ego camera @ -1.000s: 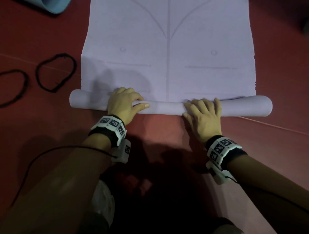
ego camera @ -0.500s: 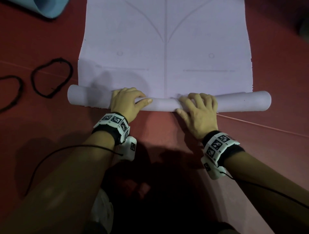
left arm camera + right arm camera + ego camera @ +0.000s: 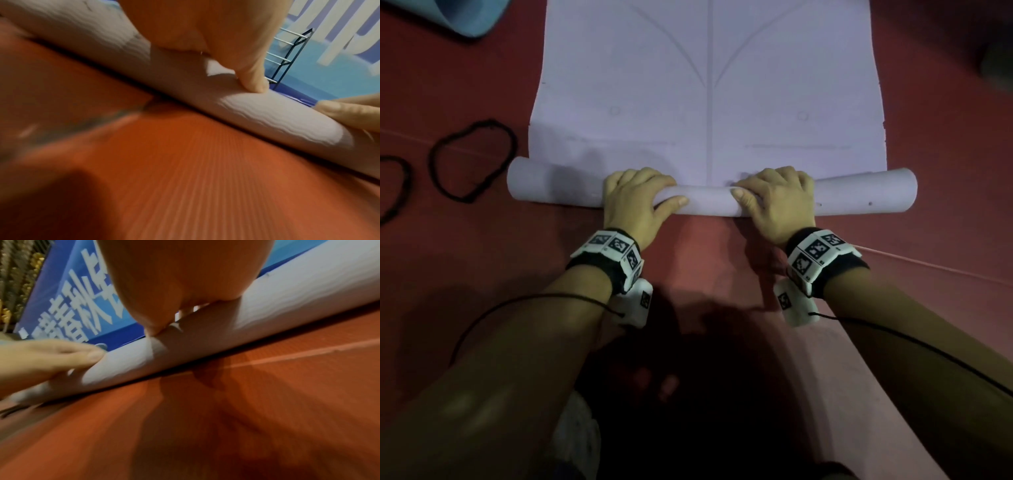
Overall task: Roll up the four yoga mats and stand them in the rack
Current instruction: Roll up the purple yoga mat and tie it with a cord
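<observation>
A lavender yoga mat (image 3: 709, 85) lies flat on the red floor, and its near end is rolled into a tube (image 3: 709, 202) across the head view. My left hand (image 3: 637, 195) grips the tube left of centre, fingers curled over the top and thumb along the near side. Just right of centre my right hand (image 3: 774, 195) grips it the same way. In the left wrist view my thumb (image 3: 252, 78) presses the tube (image 3: 257, 116). The right wrist view has the tube (image 3: 277, 305) under my palm. A wire rack (image 3: 287, 53) stands far behind the roll.
A rolled light-blue mat (image 3: 465, 17) lies at the top left. Two black elastic loops (image 3: 472, 157) (image 3: 393, 185) rest on the red floor (image 3: 722, 260) left of the tube. A blue banner (image 3: 68, 293) with white characters stands behind.
The tube has rolled forward, away from me, and has taken up more of the flat mat. Both hands have shifted toward its middle and curled further over the top.
</observation>
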